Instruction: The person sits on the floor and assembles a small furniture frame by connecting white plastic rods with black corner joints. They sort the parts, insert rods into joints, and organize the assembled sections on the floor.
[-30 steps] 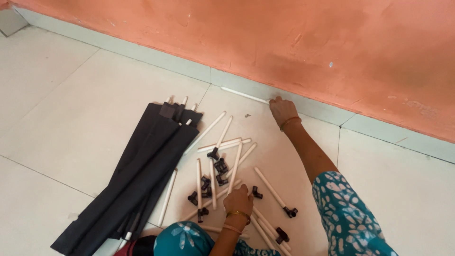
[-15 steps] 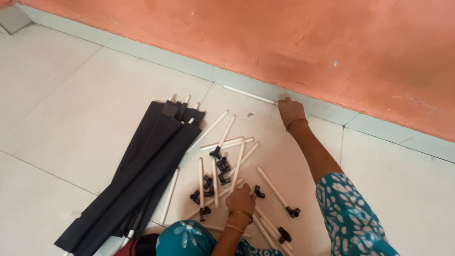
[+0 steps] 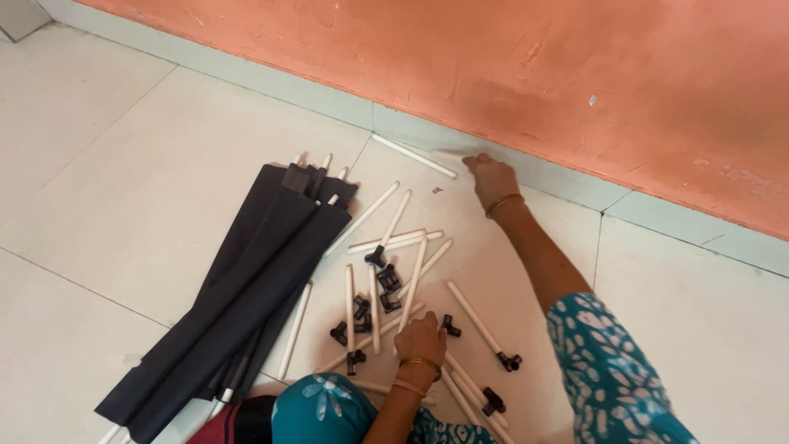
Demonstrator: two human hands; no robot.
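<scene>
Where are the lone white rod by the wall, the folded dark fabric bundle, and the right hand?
lone white rod [image 3: 413,156], head view, mid-length.
folded dark fabric bundle [image 3: 246,288], head view, middle panel.
right hand [image 3: 491,178], head view, back of hand.

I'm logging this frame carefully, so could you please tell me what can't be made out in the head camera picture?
- Left hand: seen from the back; its fingers hide whether it grips a white rod.
- Right hand: fingertips motion-blurred; contact with the lone rod by the wall is unclear.
- Dark folded fabric: lower end cut off by the bottom edge; it covers most of the rods inside.
- Black connectors: too small to tell their shape.
</scene>
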